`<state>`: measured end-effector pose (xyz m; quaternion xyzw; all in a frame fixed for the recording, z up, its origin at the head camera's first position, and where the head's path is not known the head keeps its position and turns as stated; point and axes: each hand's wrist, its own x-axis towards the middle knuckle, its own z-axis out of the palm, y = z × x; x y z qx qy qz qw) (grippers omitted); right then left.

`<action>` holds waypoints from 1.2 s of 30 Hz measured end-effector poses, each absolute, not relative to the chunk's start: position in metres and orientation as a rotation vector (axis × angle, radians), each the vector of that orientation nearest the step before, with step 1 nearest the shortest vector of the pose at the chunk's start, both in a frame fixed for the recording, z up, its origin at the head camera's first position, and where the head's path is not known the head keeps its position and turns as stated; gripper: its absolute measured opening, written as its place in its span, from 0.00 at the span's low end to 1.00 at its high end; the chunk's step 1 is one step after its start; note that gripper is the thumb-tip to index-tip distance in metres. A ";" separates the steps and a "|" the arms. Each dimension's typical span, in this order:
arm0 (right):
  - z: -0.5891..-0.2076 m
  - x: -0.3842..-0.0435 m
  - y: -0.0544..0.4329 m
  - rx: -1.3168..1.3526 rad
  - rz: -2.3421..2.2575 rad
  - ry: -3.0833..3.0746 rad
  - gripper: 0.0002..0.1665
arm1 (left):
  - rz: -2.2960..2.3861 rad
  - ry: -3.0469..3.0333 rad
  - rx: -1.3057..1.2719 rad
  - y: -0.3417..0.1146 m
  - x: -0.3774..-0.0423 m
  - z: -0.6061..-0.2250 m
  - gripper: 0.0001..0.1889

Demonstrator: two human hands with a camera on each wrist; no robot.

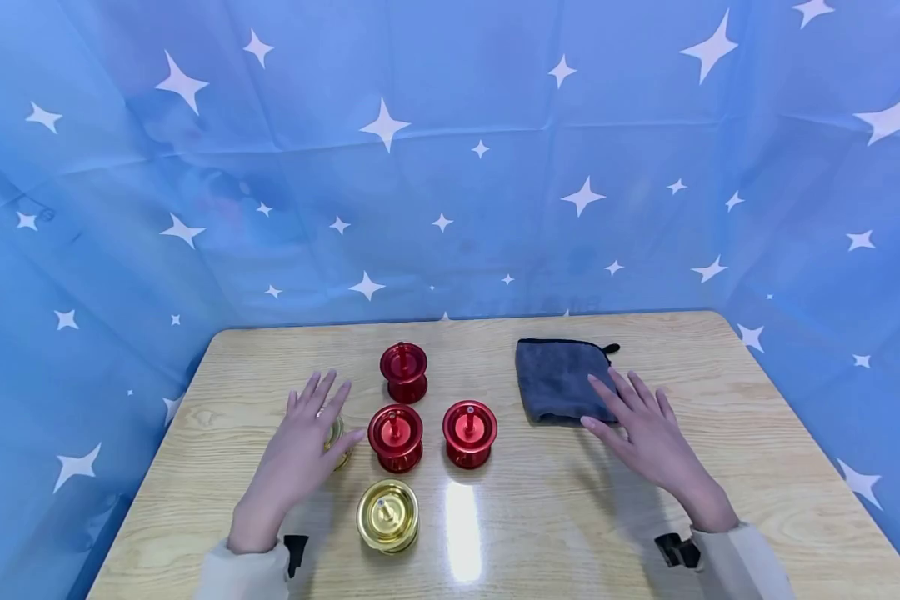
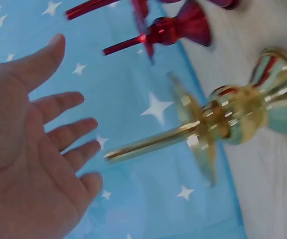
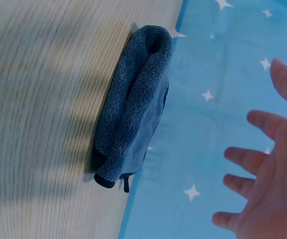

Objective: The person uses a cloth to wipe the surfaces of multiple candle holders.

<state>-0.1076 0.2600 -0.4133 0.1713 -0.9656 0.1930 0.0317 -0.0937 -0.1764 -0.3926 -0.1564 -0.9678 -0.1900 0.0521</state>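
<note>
My left hand (image 1: 297,454) hovers, fingers spread, above a gold candlestick (image 2: 243,112) that it partly hides in the head view. This candlestick has a flared base, a round dish and an upright pin. A second gold candlestick (image 1: 388,515) stands nearer the front. Three red candlesticks stand to the right of the left hand: one at the back (image 1: 404,372), one in the middle (image 1: 396,437) and one further right (image 1: 470,433). My right hand (image 1: 648,437), also spread and holding nothing, is over the near right corner of a folded grey cloth (image 1: 558,379) with black edging.
All of these things stand or lie on a light wooden table (image 1: 540,517) with rounded back corners. A blue curtain (image 1: 450,183) with white stars hangs behind the table and along both sides. A bright light reflection shows at the table's front middle.
</note>
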 end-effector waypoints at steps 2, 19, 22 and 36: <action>-0.413 -0.108 0.260 0.532 0.600 -2.962 0.37 | -0.650 -2.893 -0.522 -0.178 -0.092 -0.387 0.34; -0.416 -0.107 0.260 0.566 0.930 -2.937 0.32 | -1.296 -2.935 -0.778 -0.187 -0.070 -0.401 0.38; -0.419 -0.108 0.261 0.558 0.968 -2.946 0.32 | -1.450 -2.938 -0.808 -0.188 -0.068 -0.419 0.40; -0.425 -0.146 0.251 0.589 1.173 -3.013 0.35 | -1.719 -2.814 -0.986 -0.185 -0.054 -0.457 0.43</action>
